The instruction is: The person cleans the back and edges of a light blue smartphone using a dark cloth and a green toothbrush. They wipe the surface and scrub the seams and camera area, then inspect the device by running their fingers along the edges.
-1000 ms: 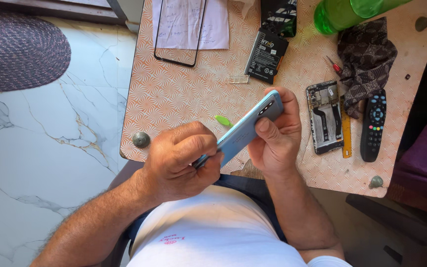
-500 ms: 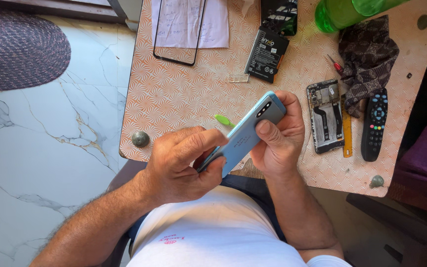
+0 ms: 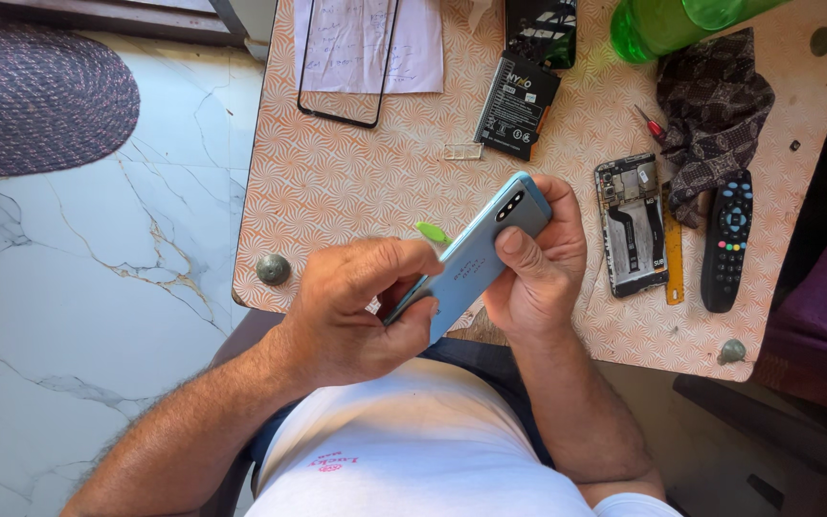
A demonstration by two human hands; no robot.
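Note:
Both my hands hold a light blue smartphone (image 3: 476, 258), its back with the camera facing up, tilted over the near edge of the patterned table (image 3: 337, 182). My right hand (image 3: 538, 263) grips its upper end, thumb on the back near the camera. My left hand (image 3: 356, 306) wraps the lower end, fingers curled along its edge. A small green pick (image 3: 431, 232) lies on the table just above my left hand.
On the table lie an opened phone body (image 3: 632, 225), a yellow ruler (image 3: 673, 254), a black remote (image 3: 727, 239), a dark cloth (image 3: 715, 105), a battery (image 3: 517, 105), a black screen frame (image 3: 342, 105) over paper, a green bottle (image 3: 681, 19). Marble floor and round mat (image 3: 35, 91) are left.
My left hand's fingers have shifted slightly along the phone's lower edge; the phone stays at much the same tilt in both hands.

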